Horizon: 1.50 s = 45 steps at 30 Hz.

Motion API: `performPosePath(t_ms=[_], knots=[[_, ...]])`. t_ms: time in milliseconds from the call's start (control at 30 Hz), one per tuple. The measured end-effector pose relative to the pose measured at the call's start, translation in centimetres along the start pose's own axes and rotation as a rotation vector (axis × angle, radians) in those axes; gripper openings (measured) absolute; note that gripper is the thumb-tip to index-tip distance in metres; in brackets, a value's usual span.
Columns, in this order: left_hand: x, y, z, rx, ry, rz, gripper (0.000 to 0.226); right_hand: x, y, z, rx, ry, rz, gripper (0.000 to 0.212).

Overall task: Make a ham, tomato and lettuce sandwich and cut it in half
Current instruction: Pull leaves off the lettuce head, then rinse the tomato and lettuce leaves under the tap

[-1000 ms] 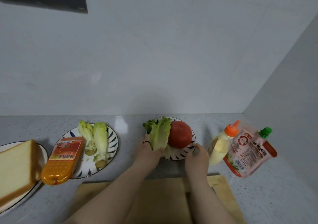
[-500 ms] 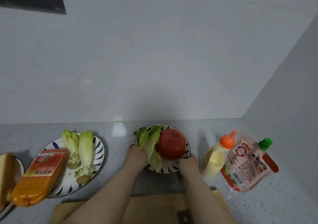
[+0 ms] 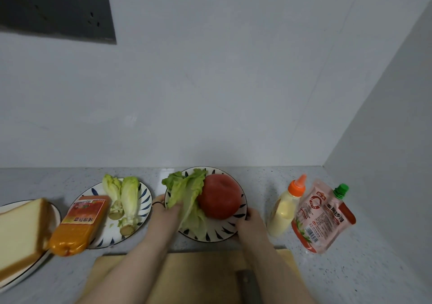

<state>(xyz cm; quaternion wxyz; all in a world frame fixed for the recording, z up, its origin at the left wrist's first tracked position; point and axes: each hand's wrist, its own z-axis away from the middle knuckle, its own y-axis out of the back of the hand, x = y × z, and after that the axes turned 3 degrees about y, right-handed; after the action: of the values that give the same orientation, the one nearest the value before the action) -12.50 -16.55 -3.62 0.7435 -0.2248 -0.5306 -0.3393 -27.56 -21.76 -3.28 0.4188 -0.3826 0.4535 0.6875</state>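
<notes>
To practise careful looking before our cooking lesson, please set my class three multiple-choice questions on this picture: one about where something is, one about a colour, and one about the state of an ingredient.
1. Where is the tomato?
A. in a bowl of water
B. on a plate beside a lettuce leaf
C. in a pan

2. What colour is the cap on the squeeze bottle?
A. orange
B. blue
C. black

3. What state is the ham in?
A. sliced
B. whole in its wrapper
C. diced

Answers:
1 B, the tomato and the leaf share the patterned plate.
2 A, the pointed cap is plainly orange.
3 B, the labelled wrapper covers the uncut block.
</notes>
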Motion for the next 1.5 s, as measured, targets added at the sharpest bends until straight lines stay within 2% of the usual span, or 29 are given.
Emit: performPosePath(t_ms=[133,233,300,500,600,800,1067,1133,1267,1400,1500], knots=[[0.7,2.9,3.7,-0.016,0.036,0.104,0.029,-0.7,0.3,5.1,0.007,0.081,-0.007,0.019],[0.6,4.8,6.1,-0.101,-0.017,0.017,0.036,0.1,0.3,8.8,0.068,0.062,-0.082,0.013],[0.6,5.6,7.8,-0.160,-0.058,-0.019,0.033,0.5,0.3,11.6,0.127,0.028,-0.097,0.025],[-0.3,7.7,14.0,-0.428,-0.197,-0.182,0.030,2.9,0.8,22.4,0.421,-0.003,-0.270,0.032],[-1.9,7.6,18.5,-0.531,-0.158,-0.221,0.036,5.1,1.4,28.6,0.602,-0.071,-0.339,0.038],[-5.9,5.5,30.5,-0.971,-0.059,-0.195,0.036,10.8,4.3,42.6,0.988,-0.168,-0.446,0.036],[-13.1,6.3,48.6,-1.411,0.031,-0.336,0.032,17.5,5.4,62.3,1.440,-0.190,-0.640,0.029],[-15.4,7.4,54.5,-1.517,0.057,-0.355,0.033,19.4,5.3,68.2,1.551,-0.198,-0.672,0.033],[-20.4,11.0,66.0,-1.689,0.081,-0.410,0.032,23.5,4.5,80.1,1.737,-0.237,-0.692,0.034],[-25.1,15.0,76.5,-1.793,0.118,-0.469,0.025,27.9,3.8,91.1,1.871,-0.320,-0.699,0.033],[-28.7,17.5,83.9,-1.851,0.162,-0.545,0.037,31.4,4.1,98.5,1.957,-0.396,-0.697,0.038]])
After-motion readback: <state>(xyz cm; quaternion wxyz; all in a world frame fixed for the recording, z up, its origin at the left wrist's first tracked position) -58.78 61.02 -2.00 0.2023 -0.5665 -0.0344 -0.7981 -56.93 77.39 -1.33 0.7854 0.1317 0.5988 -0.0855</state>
